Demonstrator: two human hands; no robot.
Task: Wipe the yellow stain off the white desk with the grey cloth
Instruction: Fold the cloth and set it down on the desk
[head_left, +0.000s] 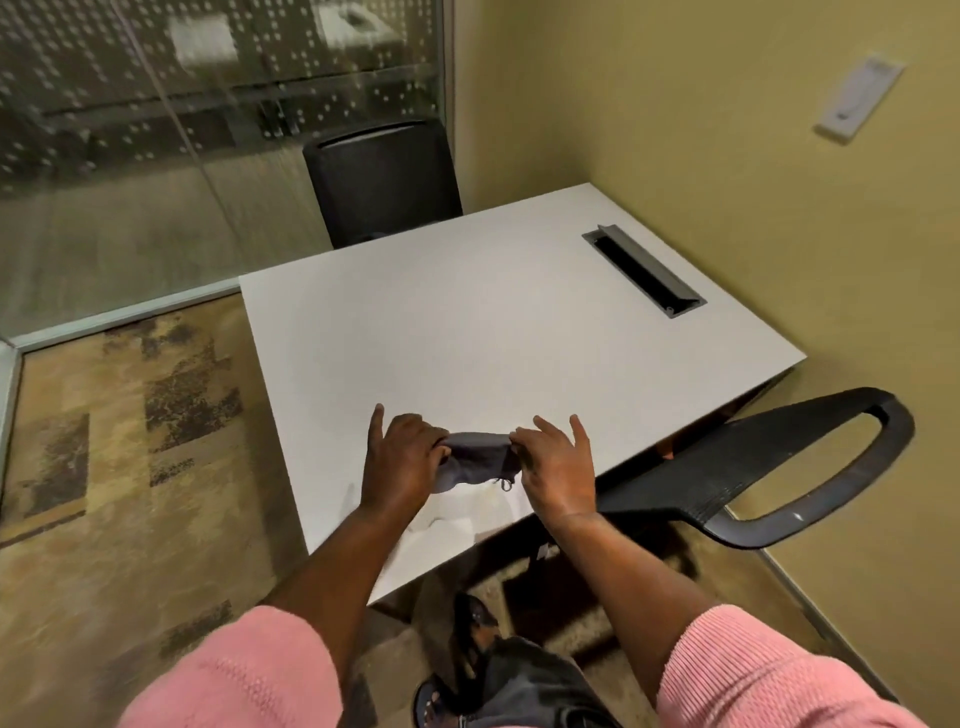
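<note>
The grey cloth (477, 460) is bunched and stretched between both hands just above the near part of the white desk (467, 322). My left hand (397, 460) pinches its left end and my right hand (558, 467) pinches its right end, with the other fingers spread. A faint yellowish smear (491, 500) lies on the desk right under the cloth, partly hidden by the hands.
A grey cable tray slot (643, 270) is set into the desk at the far right. One black chair (383, 179) stands beyond the desk, another black chair back (769, 467) at the near right corner. The yellow wall (727, 104) borders the right; patterned carpet (130, 441) lies left.
</note>
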